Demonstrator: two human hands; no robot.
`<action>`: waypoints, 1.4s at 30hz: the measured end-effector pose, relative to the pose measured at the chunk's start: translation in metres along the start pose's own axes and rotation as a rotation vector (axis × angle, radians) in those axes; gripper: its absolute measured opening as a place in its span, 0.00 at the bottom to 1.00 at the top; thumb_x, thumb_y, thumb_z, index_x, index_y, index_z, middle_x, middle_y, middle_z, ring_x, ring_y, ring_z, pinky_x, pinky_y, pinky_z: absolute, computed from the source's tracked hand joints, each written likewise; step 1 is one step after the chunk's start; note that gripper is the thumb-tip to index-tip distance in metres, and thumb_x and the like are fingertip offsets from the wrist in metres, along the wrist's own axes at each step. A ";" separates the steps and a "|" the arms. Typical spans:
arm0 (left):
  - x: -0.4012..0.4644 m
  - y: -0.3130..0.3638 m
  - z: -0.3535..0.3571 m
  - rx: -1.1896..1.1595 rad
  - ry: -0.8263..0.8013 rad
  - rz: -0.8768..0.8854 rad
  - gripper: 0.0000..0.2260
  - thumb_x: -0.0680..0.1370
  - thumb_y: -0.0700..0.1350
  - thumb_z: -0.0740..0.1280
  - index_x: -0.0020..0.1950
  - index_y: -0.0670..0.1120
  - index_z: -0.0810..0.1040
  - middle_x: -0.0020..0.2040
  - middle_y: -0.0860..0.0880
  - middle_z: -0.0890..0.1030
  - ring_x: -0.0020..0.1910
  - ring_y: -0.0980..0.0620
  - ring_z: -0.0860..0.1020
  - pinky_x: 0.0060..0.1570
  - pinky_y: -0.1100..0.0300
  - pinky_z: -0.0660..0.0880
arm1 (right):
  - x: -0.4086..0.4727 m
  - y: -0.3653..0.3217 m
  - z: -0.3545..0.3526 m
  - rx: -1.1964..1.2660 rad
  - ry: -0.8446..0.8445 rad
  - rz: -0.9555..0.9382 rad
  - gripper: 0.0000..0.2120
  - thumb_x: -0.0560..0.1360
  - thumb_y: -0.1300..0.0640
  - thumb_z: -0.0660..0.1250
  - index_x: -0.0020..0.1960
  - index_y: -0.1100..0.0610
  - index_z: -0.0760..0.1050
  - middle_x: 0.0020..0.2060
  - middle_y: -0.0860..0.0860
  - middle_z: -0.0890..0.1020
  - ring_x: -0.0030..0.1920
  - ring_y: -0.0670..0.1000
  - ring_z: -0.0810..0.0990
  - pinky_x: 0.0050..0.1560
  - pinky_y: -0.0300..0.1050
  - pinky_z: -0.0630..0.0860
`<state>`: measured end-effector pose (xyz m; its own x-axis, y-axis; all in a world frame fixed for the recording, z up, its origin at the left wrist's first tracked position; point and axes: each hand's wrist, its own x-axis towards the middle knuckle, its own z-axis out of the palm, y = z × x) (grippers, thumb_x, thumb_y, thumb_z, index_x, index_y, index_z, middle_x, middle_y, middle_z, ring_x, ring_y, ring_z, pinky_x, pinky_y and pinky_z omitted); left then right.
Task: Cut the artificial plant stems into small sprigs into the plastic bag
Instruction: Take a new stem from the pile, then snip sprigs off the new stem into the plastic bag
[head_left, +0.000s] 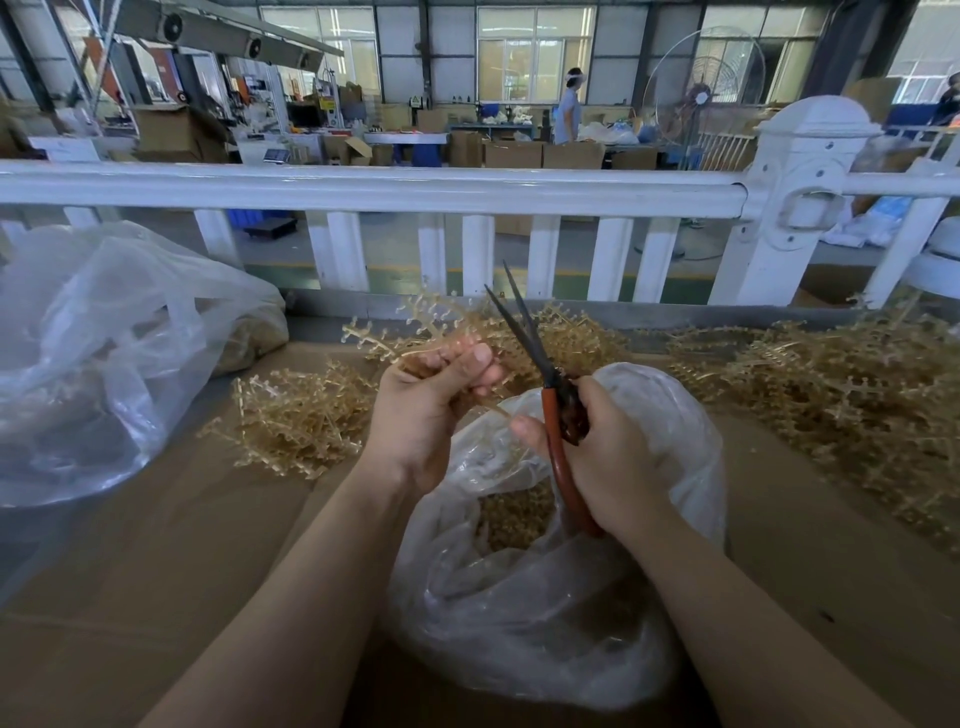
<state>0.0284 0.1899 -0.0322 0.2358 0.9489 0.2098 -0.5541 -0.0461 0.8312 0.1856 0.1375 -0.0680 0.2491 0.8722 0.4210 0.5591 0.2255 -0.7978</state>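
Lying below both hands, the bag (524, 613) held cut sprigs (511, 517); the left hand (431, 405) gripped a stem (415, 332), the right hand (608, 447) gripped scissors (558, 410), loose stems (831, 379) piled beyond.

Left hand (431, 410) grips beige plant stem (384, 338), I see it raised above open plastic bag (545, 597). Right hand (608, 457) holds orange-handled scissors (556, 410), blades slightly parted, pointing up. Cut sprigs (511, 517) inside bag. Loose stem piles (831, 384) on cardboard (156, 571) either side. White railing (363, 187) beyond.

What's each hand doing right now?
Left hand: grips a plant stem.
Right hand: grips the scissors, blades slightly apart.
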 end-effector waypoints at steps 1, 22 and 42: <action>0.001 0.000 -0.001 -0.003 -0.014 0.006 0.02 0.70 0.38 0.72 0.42 0.41 0.82 0.34 0.47 0.83 0.36 0.54 0.82 0.42 0.62 0.79 | 0.000 0.000 0.000 -0.031 -0.004 -0.014 0.28 0.60 0.21 0.65 0.43 0.44 0.69 0.39 0.36 0.79 0.39 0.39 0.78 0.34 0.32 0.69; -0.002 0.002 -0.003 0.208 -0.059 0.235 0.04 0.69 0.40 0.72 0.37 0.47 0.85 0.35 0.48 0.83 0.37 0.52 0.81 0.45 0.58 0.79 | -0.002 0.002 0.002 -0.336 0.046 -0.103 0.34 0.60 0.16 0.55 0.47 0.44 0.70 0.39 0.38 0.78 0.40 0.39 0.78 0.38 0.37 0.76; 0.001 -0.003 -0.001 0.056 0.001 0.147 0.07 0.76 0.30 0.65 0.41 0.37 0.81 0.38 0.43 0.82 0.37 0.50 0.81 0.43 0.58 0.79 | -0.004 0.001 0.000 -0.394 0.154 -0.178 0.34 0.62 0.14 0.48 0.39 0.44 0.67 0.30 0.40 0.74 0.32 0.40 0.75 0.32 0.37 0.73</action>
<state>0.0294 0.1916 -0.0347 0.1549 0.9308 0.3311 -0.5374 -0.2018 0.8188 0.1850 0.1345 -0.0707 0.2195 0.7535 0.6197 0.8545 0.1580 -0.4948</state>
